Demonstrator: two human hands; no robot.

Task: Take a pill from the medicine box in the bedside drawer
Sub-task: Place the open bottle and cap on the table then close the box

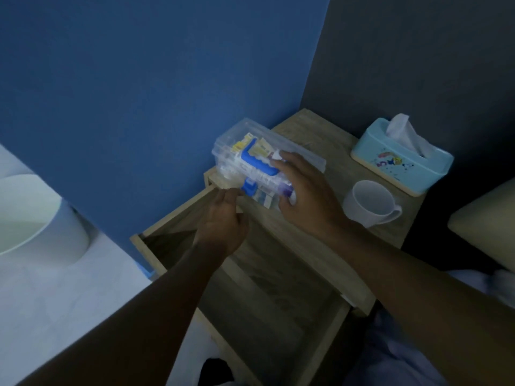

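A pale round bin (36, 218) was seen at the far left, on a light floor (55, 296). A blue wall (139, 93) was seen behind it, meeting a dark wall (418, 57) at the corner.

The left hand (223, 221) was reached forward over the open drawer (250, 288), the forearm stretched up from the lower left. Its fingers were curled, and the thumb and fingertips were pressed to the lower near edge of the box (250, 160), close by the blue latch (249, 187). The drawer was pulled well out, its inside dark.

The box, of clear plastic with a blue handle (257, 162), was held tilted above the back of the drawer and the left edge of the bench (320, 135). Small packets were seen inside; no single pill could be told.

The right hand (306, 196) was laid over the right end of the box, fingers spread and wrapped round it, thumb on top near the handle. The right forearm was stretched in from the lower right.

On the bench, a white mug (370, 203) was stood just beside the right hand. Behind it, a light blue tissue holder (401, 160) was set, a tissue standing out of its top. A pale cushion (487, 232) was seen at the far right edge.
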